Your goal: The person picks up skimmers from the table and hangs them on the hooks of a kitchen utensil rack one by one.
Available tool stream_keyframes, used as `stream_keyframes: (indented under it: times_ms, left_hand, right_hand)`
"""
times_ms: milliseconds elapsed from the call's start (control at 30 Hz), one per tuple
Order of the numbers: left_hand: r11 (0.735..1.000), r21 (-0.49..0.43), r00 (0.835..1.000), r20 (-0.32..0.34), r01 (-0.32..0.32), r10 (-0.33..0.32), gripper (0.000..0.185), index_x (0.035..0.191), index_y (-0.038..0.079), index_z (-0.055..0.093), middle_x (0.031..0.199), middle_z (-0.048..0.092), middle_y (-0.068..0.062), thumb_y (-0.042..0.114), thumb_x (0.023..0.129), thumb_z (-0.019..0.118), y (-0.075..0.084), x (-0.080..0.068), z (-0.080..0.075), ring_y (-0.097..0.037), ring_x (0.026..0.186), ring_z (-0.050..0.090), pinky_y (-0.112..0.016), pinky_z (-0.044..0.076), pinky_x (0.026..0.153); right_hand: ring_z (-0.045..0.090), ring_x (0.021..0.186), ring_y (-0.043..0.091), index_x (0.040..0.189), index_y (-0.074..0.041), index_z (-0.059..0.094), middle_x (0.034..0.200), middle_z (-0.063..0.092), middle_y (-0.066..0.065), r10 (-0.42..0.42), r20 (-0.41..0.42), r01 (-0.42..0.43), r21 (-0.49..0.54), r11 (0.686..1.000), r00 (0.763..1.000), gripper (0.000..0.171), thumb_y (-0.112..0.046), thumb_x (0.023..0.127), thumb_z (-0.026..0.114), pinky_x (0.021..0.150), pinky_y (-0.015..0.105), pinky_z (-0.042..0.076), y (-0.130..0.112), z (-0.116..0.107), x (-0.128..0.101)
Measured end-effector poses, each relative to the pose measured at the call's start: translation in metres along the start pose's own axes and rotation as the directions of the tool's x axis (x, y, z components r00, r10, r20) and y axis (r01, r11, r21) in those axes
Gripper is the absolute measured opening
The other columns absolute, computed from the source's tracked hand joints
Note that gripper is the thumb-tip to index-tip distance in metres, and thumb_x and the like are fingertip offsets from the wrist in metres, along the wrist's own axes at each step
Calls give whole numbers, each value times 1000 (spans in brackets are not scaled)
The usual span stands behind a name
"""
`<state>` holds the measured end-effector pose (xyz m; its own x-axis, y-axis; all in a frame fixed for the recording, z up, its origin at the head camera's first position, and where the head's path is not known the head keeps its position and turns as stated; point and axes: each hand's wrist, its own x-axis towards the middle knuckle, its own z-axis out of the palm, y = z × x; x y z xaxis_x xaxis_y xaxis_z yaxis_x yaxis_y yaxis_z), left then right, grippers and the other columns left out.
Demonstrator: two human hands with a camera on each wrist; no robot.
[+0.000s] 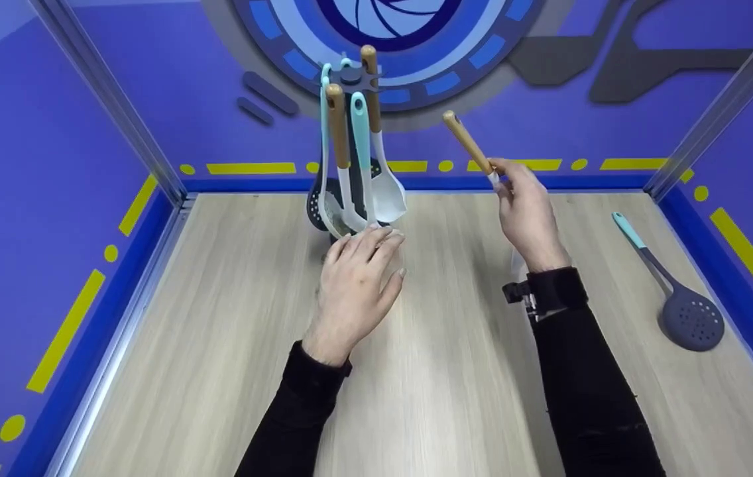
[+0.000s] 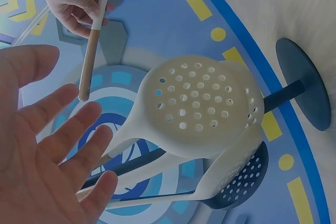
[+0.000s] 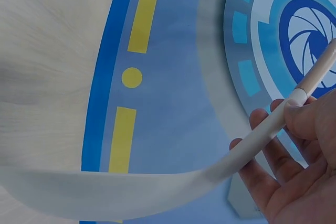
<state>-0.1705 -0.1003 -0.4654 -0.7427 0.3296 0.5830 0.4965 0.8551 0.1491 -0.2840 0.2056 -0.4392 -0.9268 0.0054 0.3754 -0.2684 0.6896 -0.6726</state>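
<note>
Toward the back of the pale wood-grain table [image 1: 456, 371], a dark utensil stand [image 1: 352, 76] hangs several wooden- and teal-handled tools, left of and beyond both hands. Nearest it, the left hand [image 1: 358, 278] lies released, fingers straight at its base by the white perforated skimmer [image 2: 202, 106]. Rightward, the right hand [image 1: 527, 212] pinches a white wooden-handled spatula [image 1: 469, 142], handle tilted up-left toward the stand.

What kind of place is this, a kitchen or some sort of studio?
Probably a staged recording booth, not a kitchen: purple walls with yellow dashes, a blue round emblem, a bare pale wood-look tabletop. A dark stand of hanging utensils is there; the right hand holds a wooden-handled white utensil.
</note>
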Motion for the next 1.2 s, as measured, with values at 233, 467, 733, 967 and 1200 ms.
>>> stream_keyframes:
  times_ms: [233, 467, 733, 967, 1200]
  left_hand:
    - [1000, -11, 1000, -6, 13, -13, 50, 158, 22, 71, 162, 73, -1, 35, 110, 80, -2, 1, -5, -25, 159, 65, -54, 52, 132]
    - [999, -18, 999, -22, 27, -27, 49, 156, 23, 72, 160, 74, -1, 33, 110, 81, -5, 1, -10, -26, 155, 66, -55, 52, 132]
    - [999, -26, 998, -51, 29, -30, 47, 157, 21, 73, 158, 75, -3, 31, 111, 78, -7, 0, -15, -27, 154, 68, -56, 53, 131]
    - [998, -47, 997, -59, 43, -46, 50, 158, 19, 72, 161, 74, -4, 30, 110, 80, -11, 1, -20, -28, 157, 66, -57, 51, 133]
    - [997, -53, 997, -53, 57, -60, 51, 159, 18, 71, 164, 72, -4, 31, 111, 79, -14, 0, -26, -29, 161, 63, -58, 49, 135]
  right_hand:
    - [71, 141, 42, 168, -13, 61, 160, 67, 20, -22, 12, 21, 31, 999, 1000, 48, -1, 122, 54, 119, 58, 63, -9, -1, 5]
    - [69, 147, 42, 168, -11, 59, 160, 66, 19, -41, 15, 40, 36, 999, 999, 47, -1, 122, 55, 119, 58, 62, -17, 0, 10]
    - [71, 143, 42, 166, -10, 61, 159, 68, 19, -74, -6, 74, 42, 996, 997, 46, -2, 122, 56, 120, 58, 62, -29, 0, 14]
    - [71, 141, 38, 168, -12, 59, 161, 67, 18, -88, 3, 87, 37, 995, 996, 47, -3, 122, 55, 122, 54, 62, -38, -1, 18]
    - [72, 141, 36, 168, -11, 58, 161, 66, 18, -100, 15, 99, 43, 994, 995, 47, -3, 122, 55, 120, 55, 63, -46, 2, 22]
